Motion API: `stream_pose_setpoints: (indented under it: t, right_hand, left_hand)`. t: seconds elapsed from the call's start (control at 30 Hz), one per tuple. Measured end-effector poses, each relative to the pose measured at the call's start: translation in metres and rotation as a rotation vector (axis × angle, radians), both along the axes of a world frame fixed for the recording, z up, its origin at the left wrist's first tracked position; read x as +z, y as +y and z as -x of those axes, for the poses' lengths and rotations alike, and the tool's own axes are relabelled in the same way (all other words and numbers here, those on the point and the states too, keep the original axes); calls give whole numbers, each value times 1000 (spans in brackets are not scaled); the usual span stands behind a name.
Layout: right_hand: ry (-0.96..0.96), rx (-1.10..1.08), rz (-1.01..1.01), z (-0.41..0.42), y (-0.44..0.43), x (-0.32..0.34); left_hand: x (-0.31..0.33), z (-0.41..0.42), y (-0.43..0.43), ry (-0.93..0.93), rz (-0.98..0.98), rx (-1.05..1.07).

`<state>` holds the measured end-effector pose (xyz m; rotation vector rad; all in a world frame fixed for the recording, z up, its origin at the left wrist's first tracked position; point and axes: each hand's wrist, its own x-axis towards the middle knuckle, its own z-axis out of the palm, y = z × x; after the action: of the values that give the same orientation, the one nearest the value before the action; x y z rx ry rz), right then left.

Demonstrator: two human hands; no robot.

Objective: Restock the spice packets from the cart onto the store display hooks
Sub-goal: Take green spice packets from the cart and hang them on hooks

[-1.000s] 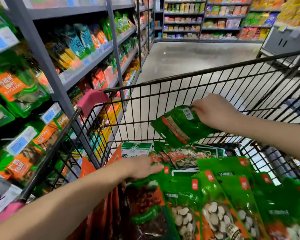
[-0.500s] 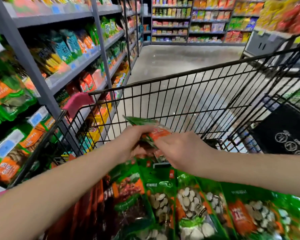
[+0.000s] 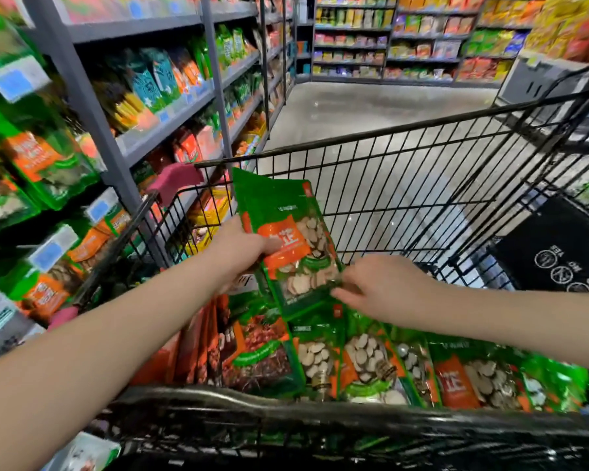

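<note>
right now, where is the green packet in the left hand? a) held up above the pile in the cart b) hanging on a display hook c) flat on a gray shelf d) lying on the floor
a: the left hand grips the green packet upright, above the other packets lying in the cart.

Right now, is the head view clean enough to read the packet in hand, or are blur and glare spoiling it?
Head view, centre: the held packet in the left hand is fairly sharp, its orange label clear. Head view, left edge: the hanging packets are smeared by blur. Head view, far end: the floor shows soft glare. Head view overall: the wide-angle lens bows the cart rim.
</note>
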<state>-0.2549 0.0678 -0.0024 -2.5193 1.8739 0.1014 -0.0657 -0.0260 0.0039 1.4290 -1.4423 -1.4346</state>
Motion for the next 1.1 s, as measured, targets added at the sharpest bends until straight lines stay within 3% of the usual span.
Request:
stream_pose_setpoints:
  t: [0.1, 0.23, 0.43, 0.67, 1.1]
  right_hand:
    - [26, -210, -270, -2, -3, -28]
    - [-40, -243, -297, -9, -1, -53]
    - [-569, -502, -230, -8, -5, -64]
    - [-868, -711, -116, -16, -7, -66]
    - [-908, -678, -322, -34, -12, -64]
  left_hand:
    - [-1, -11, 0, -55, 26, 8]
    - [0, -20, -7, -114, 79, 28]
    - [-2, -30, -15, -95, 61, 71]
    - [-4, -32, -18, -89, 36, 81]
    - [-5, -41, -25, -78, -35, 52]
